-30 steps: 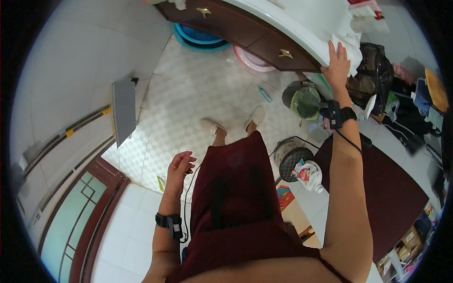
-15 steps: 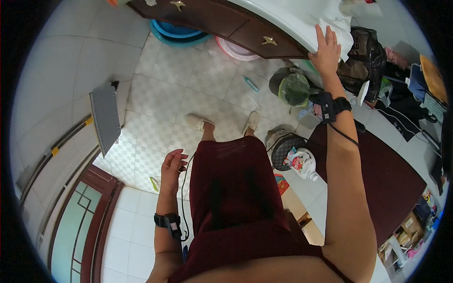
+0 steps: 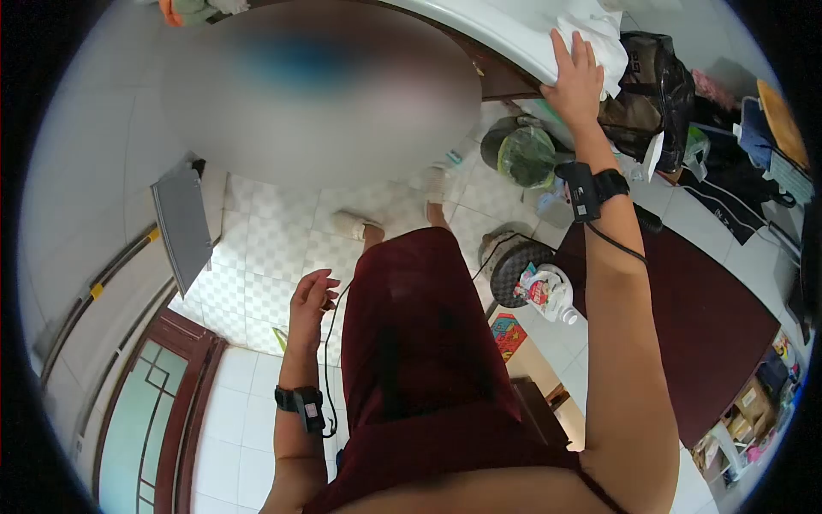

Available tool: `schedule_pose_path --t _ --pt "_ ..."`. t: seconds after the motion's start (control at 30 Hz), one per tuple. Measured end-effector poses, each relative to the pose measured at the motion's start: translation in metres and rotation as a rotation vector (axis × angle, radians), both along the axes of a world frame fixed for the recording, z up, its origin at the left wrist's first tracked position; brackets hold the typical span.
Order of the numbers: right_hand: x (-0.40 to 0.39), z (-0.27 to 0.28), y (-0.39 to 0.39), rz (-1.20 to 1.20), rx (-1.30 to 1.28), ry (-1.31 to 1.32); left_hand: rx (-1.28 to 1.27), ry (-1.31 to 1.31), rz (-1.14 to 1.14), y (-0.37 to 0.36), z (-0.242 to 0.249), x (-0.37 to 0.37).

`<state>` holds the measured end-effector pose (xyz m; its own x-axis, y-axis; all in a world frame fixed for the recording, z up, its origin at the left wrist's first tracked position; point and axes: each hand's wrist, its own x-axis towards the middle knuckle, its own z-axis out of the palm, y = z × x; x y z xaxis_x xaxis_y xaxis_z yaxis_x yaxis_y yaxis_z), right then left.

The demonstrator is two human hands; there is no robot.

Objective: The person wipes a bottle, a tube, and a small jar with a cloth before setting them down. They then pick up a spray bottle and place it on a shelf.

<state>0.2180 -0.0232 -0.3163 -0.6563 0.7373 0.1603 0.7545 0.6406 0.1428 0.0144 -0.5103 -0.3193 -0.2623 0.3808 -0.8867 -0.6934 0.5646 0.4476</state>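
Observation:
At the top right, my right hand (image 3: 575, 86) rests with fingers stretched out on a crumpled white cloth (image 3: 611, 47). The cloth lies over the rim of a glossy white basin or countertop (image 3: 505, 34); my thumb points left along that edge. Low on the left, beside my dark red dress (image 3: 419, 334), hangs my left hand (image 3: 312, 298). Its fingers are loosely bent and apart, and nothing shows in them. A thin black cable runs close by it. Both wrists carry black strapped devices.
A large blur hides the upper middle. Right of it are a lined bin (image 3: 527, 157), a dark bag (image 3: 646, 94), a round black-topped stool (image 3: 518, 265) with a white bottle (image 3: 552, 291), and a dark red tabletop (image 3: 685, 325). A grey panel (image 3: 181, 227) stands left, above a door (image 3: 154, 403).
The view has shifted slightly, and a blurred patch now covers the basins and drawers seen before. One foot has stepped forward. Both hands keep nearly the same pose.

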Motion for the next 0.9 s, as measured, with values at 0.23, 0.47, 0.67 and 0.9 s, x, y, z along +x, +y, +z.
schedule_pose_path --t 0.23,0.47,0.67,0.9 --pt "0.000 -0.001 0.001 -0.016 0.006 -0.002 0.013 -0.044 -0.008 0.013 0.000 0.012" --pt "0.000 -0.002 -0.001 -0.027 -0.016 -0.006 0.000 0.009 0.017 0.004 -0.005 0.016" --pt "-0.003 0.001 -0.009 0.048 0.057 0.054 -0.002 0.007 0.054 0.012 -0.016 0.045" --pt "0.005 0.003 -0.026 0.204 0.179 0.173 0.060 -0.055 0.050 0.018 -0.073 0.132"
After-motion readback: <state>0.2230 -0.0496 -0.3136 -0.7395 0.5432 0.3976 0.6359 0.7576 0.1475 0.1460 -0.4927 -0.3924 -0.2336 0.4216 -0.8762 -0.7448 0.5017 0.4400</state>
